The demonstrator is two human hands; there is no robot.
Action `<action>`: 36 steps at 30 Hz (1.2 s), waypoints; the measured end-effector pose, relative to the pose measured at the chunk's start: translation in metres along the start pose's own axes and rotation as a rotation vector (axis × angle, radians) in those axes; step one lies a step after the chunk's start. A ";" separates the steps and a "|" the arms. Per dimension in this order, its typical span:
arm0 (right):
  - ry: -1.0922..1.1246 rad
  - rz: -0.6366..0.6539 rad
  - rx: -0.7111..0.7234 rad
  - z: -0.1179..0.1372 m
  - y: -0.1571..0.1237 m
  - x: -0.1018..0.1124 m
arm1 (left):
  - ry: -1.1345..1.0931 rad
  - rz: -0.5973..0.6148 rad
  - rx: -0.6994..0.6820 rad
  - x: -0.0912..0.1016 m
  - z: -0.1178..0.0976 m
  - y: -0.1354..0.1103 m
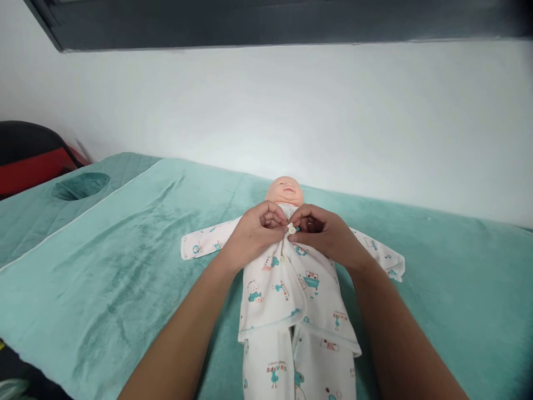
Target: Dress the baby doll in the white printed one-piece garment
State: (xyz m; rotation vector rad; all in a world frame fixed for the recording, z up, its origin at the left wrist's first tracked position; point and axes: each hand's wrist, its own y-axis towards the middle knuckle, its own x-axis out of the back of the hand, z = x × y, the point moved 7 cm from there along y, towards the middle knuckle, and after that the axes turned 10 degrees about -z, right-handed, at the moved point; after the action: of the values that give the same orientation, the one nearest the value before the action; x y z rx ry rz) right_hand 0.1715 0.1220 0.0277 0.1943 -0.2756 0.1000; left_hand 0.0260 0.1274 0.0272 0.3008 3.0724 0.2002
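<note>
A baby doll (285, 190) lies on its back with its head toward the wall, dressed in a white baby shirt (266, 294) with coloured animal prints. Its sleeves stretch out to both sides. My left hand (259, 230) pinches the shirt's front edge at the upper chest. Facing it, my right hand (323, 230) has thumb and fingers closed on the other front edge, around a small pale bear-shaped button (292, 228). Below my hands the two front panels overlap loosely. Matching printed trousers (270, 361) cover the doll's legs. My fingertips partly hide the cloth they grip.
A green plush cover (125, 266) spreads under the doll, over a bed with a round hole (81, 186) at the left. Behind it rises a white wall (208, 111) with a dark frame (266, 22) above. A black and red chair (33, 155) stands far left.
</note>
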 end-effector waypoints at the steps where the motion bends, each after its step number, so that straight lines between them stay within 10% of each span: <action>1: 0.006 0.006 -0.002 -0.001 0.000 0.000 | -0.019 0.007 0.008 0.000 0.001 0.000; 20: -0.066 0.033 -0.016 0.012 -0.005 0.000 | 0.307 0.169 -0.132 0.003 -0.011 -0.004; 27: -0.529 -0.059 -0.151 0.031 -0.033 -0.008 | 0.334 0.506 -0.031 0.001 -0.015 -0.019; 36: -1.060 -0.075 -0.172 0.046 -0.059 -0.027 | 0.431 0.580 -0.043 -0.007 -0.018 -0.029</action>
State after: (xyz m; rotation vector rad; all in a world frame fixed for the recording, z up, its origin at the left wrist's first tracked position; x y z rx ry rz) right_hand 0.1406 0.0525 0.0532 0.0695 -1.3265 -0.1129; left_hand 0.0262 0.0952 0.0410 1.2998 3.2804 0.3943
